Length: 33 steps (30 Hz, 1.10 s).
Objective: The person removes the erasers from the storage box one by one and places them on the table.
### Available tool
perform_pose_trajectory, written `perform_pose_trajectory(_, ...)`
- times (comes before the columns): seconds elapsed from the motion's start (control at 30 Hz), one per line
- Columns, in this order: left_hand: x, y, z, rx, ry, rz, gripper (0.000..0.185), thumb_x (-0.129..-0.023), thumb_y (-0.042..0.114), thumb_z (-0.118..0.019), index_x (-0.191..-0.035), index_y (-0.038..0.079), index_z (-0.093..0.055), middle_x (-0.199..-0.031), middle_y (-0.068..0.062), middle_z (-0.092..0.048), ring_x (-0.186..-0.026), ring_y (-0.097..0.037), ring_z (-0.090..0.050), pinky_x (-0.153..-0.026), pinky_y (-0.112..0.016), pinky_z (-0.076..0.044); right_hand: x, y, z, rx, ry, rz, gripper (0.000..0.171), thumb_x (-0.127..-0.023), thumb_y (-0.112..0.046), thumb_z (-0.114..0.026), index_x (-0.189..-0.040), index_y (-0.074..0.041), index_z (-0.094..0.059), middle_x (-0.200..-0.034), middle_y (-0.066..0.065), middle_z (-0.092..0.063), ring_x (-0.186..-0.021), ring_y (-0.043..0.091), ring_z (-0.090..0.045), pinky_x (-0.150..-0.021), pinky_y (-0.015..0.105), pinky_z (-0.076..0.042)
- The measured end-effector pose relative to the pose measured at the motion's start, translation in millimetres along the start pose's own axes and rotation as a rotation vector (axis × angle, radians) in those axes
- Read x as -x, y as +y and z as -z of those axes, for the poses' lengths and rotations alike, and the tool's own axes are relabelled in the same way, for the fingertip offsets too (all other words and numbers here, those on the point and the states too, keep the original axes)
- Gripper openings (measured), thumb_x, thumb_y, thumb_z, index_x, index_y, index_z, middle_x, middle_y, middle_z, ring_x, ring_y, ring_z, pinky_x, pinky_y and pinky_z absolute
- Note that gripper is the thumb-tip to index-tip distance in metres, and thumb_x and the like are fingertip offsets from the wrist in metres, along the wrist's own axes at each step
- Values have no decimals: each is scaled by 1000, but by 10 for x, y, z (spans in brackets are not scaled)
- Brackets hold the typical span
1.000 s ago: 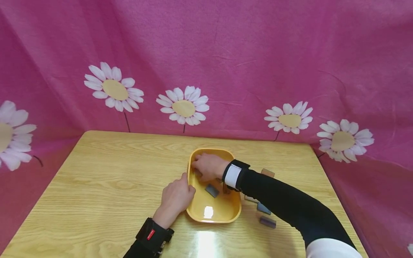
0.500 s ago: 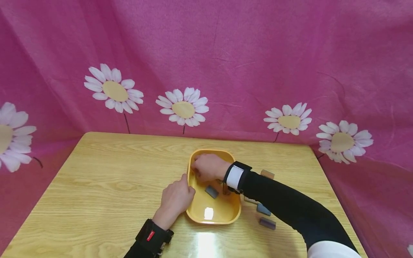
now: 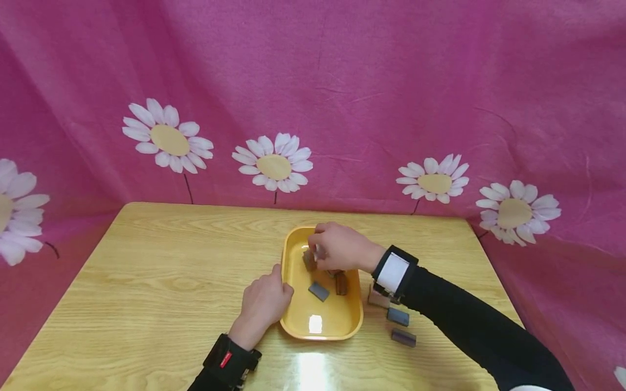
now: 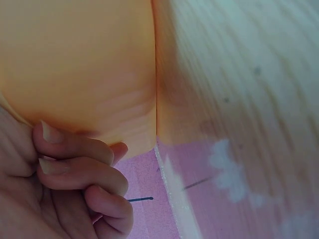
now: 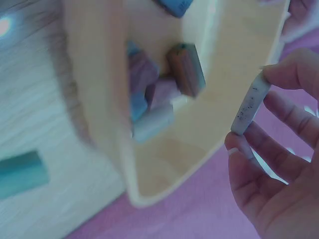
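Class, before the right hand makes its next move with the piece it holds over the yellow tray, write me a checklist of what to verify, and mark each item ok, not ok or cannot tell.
1. Right hand pinches the pale flat piece firmly between thumb and fingers: ok.
2. Left hand rests against the yellow tray, steadying its side: ok.
3. The held piece is over the tray, not the table: ok.
4. Bare tray floor is free near the grey block and brown block: ok.
5. Loose blocks outside the tray lie clear of the right arm: cannot tell.
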<state>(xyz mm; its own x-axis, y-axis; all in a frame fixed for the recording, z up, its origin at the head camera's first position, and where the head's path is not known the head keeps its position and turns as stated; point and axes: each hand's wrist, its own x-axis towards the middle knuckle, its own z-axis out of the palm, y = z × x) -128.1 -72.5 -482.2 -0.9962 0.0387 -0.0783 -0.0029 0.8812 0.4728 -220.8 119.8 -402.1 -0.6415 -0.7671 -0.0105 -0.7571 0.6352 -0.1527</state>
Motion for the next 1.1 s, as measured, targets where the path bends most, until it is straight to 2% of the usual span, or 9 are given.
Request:
perform_pose_trajectory(0.23, 8, -7, 16, 14, -3, 10, 48, -92, 25, -55, -131, -2, -51, -66, -5, -52, -52, -18, -49, -48, -32, -35, 402, 268, 121, -40, 103, -58, 14, -75, -21, -72, -85, -19, -63, -86, -3, -54, -75, 13, -51, -66, 30, -44)
perform_pose_trajectory(0.47, 19, -34, 42, 18, -13, 26, 50, -92, 25, -55, -133, -2, -49, -65, -4, -51, -51, -18, -48, -48, -32, -35, 697, 599, -85, -83, 102, -168, 17, -72, -18, -73, -85, -17, -63, -81, 0, -53, -70, 13, -48, -63, 30, -41)
perform_pose_trajectory(0.77, 36, -26, 13, 34, -5, 1, 44, -92, 23, -54, -128, -2, -52, -62, -3, -50, -48, -17, -47, -46, -32, -34, 873, 918, -405, -119, 24, -317, 19, -78, -18, -73, -95, -13, -67, -87, 1, -55, -71, 15, -50, -67, 32, -45)
perform_pose_trajectory(1.1, 11, 7, -1, 30, 7, -14, 43, -91, 23, -55, -127, -1, -53, -62, -4, -50, -48, -18, -47, -46, -32, -34, 964, 1064, -536, -154, 67, -394, 15, -86, -17, -67, -99, -10, -65, -79, -1, -56, -71, 16, -51, -67, 34, -44)
